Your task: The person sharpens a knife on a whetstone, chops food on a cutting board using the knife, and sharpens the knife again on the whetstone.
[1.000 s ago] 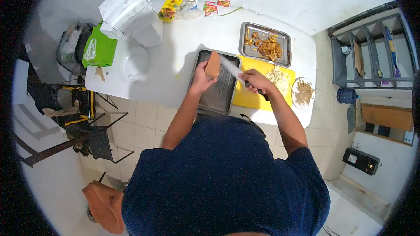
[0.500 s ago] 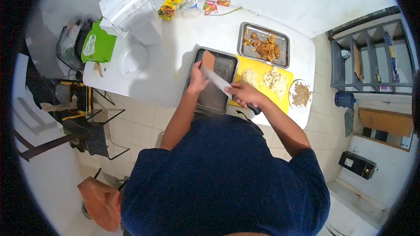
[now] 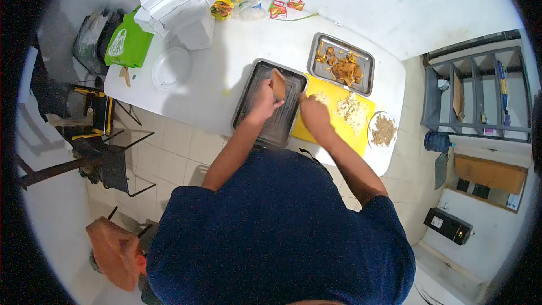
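My left hand [image 3: 264, 101] is closed around a flat, smooth orange-brown slab [image 3: 278, 83], held tilted above a dark metal tray [image 3: 246, 110]. What the slab is made of I cannot make out. My right hand [image 3: 314, 114] is over the tray's right edge and a yellow cutting board [image 3: 357, 141], its fingers curled together. Whether anything is in them is hidden; no knife shows in this view. Pale chopped pieces [image 3: 351, 110] lie in piles on the board.
Behind the board stands a metal tray [image 3: 370, 82] of browned food pieces. A bowl of brown strips [image 3: 383, 129] sits at the right. White boxes [image 3: 175, 0], a green bag [image 3: 129, 42], a white plate [image 3: 171, 69] and seasoning packets [image 3: 227, 3] are along the left and back.
The knife blade that lay against the slab is out of sight. My right hand has moved left and up, to the tray's edge. The slab has shifted slightly right and turned.
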`<state>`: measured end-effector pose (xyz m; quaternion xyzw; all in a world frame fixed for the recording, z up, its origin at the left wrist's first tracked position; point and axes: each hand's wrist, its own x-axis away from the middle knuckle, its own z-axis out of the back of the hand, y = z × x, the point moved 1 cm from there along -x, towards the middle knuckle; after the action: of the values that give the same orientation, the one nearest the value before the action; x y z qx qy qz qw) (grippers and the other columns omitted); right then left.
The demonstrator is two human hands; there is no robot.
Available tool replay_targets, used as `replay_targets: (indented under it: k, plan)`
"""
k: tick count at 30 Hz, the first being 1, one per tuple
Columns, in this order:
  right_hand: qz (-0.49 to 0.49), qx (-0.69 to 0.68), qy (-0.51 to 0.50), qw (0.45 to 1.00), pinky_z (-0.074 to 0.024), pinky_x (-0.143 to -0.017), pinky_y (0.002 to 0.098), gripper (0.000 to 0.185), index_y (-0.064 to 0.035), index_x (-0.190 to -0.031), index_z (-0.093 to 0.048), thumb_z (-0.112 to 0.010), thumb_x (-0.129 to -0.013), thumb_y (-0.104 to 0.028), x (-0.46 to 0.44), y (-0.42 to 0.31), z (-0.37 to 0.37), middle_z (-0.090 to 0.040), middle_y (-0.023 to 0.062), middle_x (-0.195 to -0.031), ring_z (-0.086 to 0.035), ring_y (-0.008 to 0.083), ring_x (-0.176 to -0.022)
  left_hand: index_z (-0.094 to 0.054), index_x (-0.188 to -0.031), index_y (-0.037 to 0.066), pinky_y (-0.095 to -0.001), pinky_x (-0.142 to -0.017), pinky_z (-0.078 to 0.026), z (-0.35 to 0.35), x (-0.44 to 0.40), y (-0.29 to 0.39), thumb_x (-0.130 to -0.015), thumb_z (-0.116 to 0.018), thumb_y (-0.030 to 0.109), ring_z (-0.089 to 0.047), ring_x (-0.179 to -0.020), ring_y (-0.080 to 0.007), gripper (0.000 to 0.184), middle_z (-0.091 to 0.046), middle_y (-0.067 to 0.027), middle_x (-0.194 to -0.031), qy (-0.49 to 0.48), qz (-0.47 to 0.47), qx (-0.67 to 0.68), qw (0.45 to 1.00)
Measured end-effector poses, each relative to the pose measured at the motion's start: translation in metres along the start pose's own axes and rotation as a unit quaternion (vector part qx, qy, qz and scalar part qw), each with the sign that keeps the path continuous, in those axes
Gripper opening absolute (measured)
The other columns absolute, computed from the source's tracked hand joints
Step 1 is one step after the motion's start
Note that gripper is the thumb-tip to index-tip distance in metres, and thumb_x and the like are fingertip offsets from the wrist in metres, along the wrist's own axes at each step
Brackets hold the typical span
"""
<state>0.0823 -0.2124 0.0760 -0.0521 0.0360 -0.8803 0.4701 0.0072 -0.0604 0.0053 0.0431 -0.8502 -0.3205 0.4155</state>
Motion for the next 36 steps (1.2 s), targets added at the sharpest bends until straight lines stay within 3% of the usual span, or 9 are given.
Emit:
replay_targets:
  k: [6,8,12,17,22,27,30,33,36]
  plan:
    - [0.034,-0.261,-0.084,0.961,-0.0421,-0.039,0.0351,0.025,-0.0011,-0.086,-0.055,-0.052,-0.09,-0.026,0.022,-0.002,0.038,-0.053,0.0077,-0.053,-0.056,0.0173,-0.046,-0.051,-0.104,0.016,-0.031,-0.054,-0.043,0.022,-0.019,-0.001,-0.092,-0.032,0.039,-0.052,-0.081,-0.018,0.032,-0.055,-0.0013,-0.097,0.07,0.0,0.038,0.997]
    - [-0.147,-0.449,-0.266,0.84,-0.0366,-0.036,0.0302,0.033,-0.0031,-0.085,-0.055,-0.054,-0.091,-0.036,0.016,-0.001,0.059,-0.046,0.003,-0.05,-0.047,0.0129,-0.039,-0.049,-0.112,0.015,-0.0358,-0.067,-0.046,0.032,-0.021,0.001,-0.092,-0.033,0.039,-0.05,-0.096,-0.0215,0.035,-0.052,-0.0028,-0.113,-0.003,0.015,0.042,0.999]
    - [-0.24,-0.595,-0.396,0.657,-0.0243,-0.034,0.0206,0.035,-0.0083,-0.083,-0.05,-0.054,-0.091,-0.041,-0.002,0.016,0.046,-0.035,-0.0046,-0.051,-0.032,0.0039,-0.038,-0.05,-0.104,0.013,-0.0294,-0.049,-0.04,0.028,-0.011,0.004,-0.093,-0.031,0.034,-0.052,-0.077,-0.0178,0.03,-0.055,-0.0032,-0.097,-0.14,-0.014,0.083,0.987]
    - [-0.061,-0.254,-0.113,0.959,-0.0431,-0.043,0.0358,0.029,-0.0028,-0.085,-0.049,-0.051,-0.092,-0.031,-0.025,0.048,0.007,-0.049,0.0103,-0.051,-0.055,0.0228,-0.048,-0.051,-0.104,0.014,-0.0295,-0.048,-0.04,0.027,-0.008,0.001,-0.093,-0.031,0.032,-0.052,-0.075,-0.0178,0.029,-0.055,-0.0037,-0.097,-0.124,0.008,0.074,0.989]
    - [-0.03,-0.026,-0.043,0.998,-0.0491,-0.058,0.0502,0.019,-0.0008,-0.093,-0.048,-0.045,-0.091,-0.019,0.004,-0.019,0.009,-0.06,0.0252,-0.065,-0.062,0.0396,-0.066,-0.051,-0.101,0.015,-0.0296,-0.047,-0.038,0.002,-0.002,0.007,-0.092,-0.031,0.037,-0.052,-0.073,-0.0179,0.032,-0.054,-0.0039,-0.089,0.029,0.023,0.038,0.999]
    - [0.013,-0.166,-0.093,0.982,-0.0473,-0.053,0.0476,0.022,0.0001,-0.096,-0.05,-0.051,-0.089,-0.02,0.021,-0.032,0.049,-0.06,0.0266,-0.068,-0.062,0.0402,-0.066,-0.052,-0.103,0.016,-0.0315,-0.052,-0.04,0.004,0.001,0.015,-0.09,-0.034,0.041,-0.051,-0.079,-0.018,0.033,-0.054,-0.0025,-0.093,0.081,0.022,0.029,0.996]
    - [-0.013,-0.417,-0.139,0.898,-0.0359,-0.038,0.0324,0.022,-0.0052,-0.093,-0.052,-0.054,-0.09,-0.027,0.015,-0.007,0.04,-0.052,0.0107,-0.056,-0.051,0.0205,-0.044,-0.05,-0.11,0.018,-0.0362,-0.064,-0.045,0.029,-0.019,0.005,-0.089,-0.036,0.045,-0.049,-0.093,-0.0202,0.037,-0.053,-0.0031,-0.107,0.001,0.022,0.037,0.999]
    - [-0.276,-0.65,-0.384,0.595,-0.0199,-0.034,0.0212,0.025,-0.0106,-0.085,-0.049,-0.051,-0.093,-0.034,0.003,-0.003,0.055,-0.03,-0.0054,-0.051,-0.027,0.0034,-0.039,-0.05,-0.109,0.018,-0.0359,-0.063,-0.044,0.023,-0.009,0.014,-0.089,-0.036,0.045,-0.049,-0.09,-0.0185,0.036,-0.052,-0.0022,-0.104,-0.058,0.031,0.048,0.997]
    - [-0.287,-0.631,-0.389,0.606,-0.0195,-0.034,0.0216,0.025,-0.0104,-0.084,-0.049,-0.051,-0.094,-0.034,-0.003,0.031,0.016,-0.03,-0.0052,-0.051,-0.028,0.0035,-0.039,-0.05,-0.107,0.017,-0.0346,-0.061,-0.044,0.027,-0.021,0.003,-0.089,-0.036,0.045,-0.05,-0.087,-0.0185,0.035,-0.052,-0.003,-0.103,-0.095,0.037,0.025,0.994]
